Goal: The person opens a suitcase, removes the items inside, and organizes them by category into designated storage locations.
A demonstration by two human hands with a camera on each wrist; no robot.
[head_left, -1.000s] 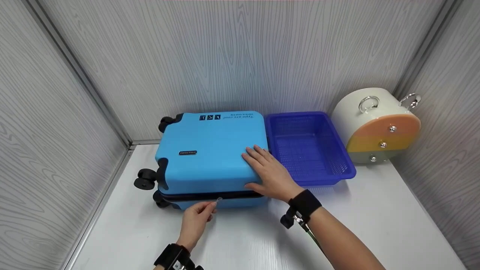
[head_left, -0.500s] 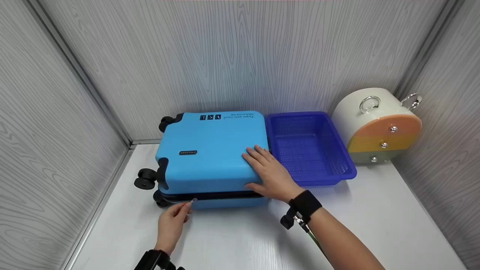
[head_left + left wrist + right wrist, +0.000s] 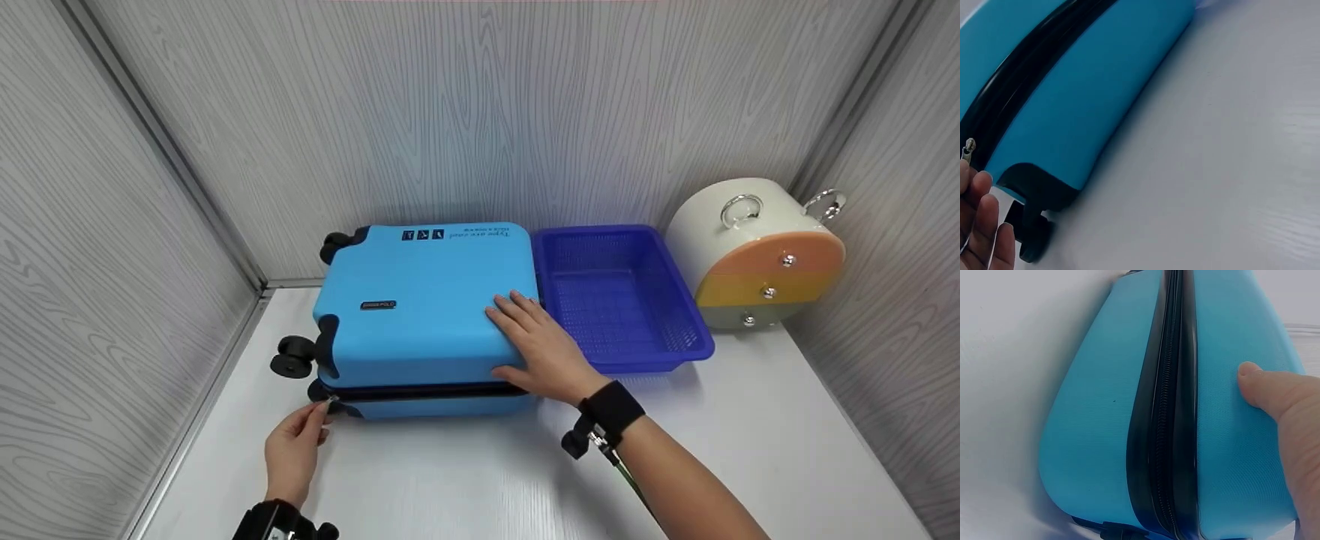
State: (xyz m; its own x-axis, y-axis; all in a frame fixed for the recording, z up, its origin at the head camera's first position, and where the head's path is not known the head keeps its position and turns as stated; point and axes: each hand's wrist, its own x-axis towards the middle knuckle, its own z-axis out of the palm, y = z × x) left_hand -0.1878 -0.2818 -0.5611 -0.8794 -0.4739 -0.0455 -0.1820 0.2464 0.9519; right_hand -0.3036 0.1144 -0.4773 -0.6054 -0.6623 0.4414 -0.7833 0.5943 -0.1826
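Head view, risk: the zipper pull (image 3: 328, 403) could slip from the pinch at the wheel-end corner of the blue suitcase (image 3: 420, 300), where the track bends.
Head view, grip: the pull is pinched by the left hand (image 3: 291, 450); the right hand (image 3: 541, 351) is laid flat on the lid, fingers straight. The suitcase lies on the white table (image 3: 480, 480), beside a blue basket (image 3: 694, 330).
Left wrist view: the pull (image 3: 968, 151) is seen at the fingertips (image 3: 979, 185), by a black wheel (image 3: 1033, 239).
Right wrist view: the thumb (image 3: 1266, 391) is pressed beside the black zipper track (image 3: 1165, 439); nothing is grasped.

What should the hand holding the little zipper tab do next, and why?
Probably pull the zipper tab on around the suitcase's rounded corner by the wheels. The left hand pinches the tab right at that front corner, where the straight run of black zipper track ends. The right hand rests flat on the lid, steadying the case, so its grip need not shift.
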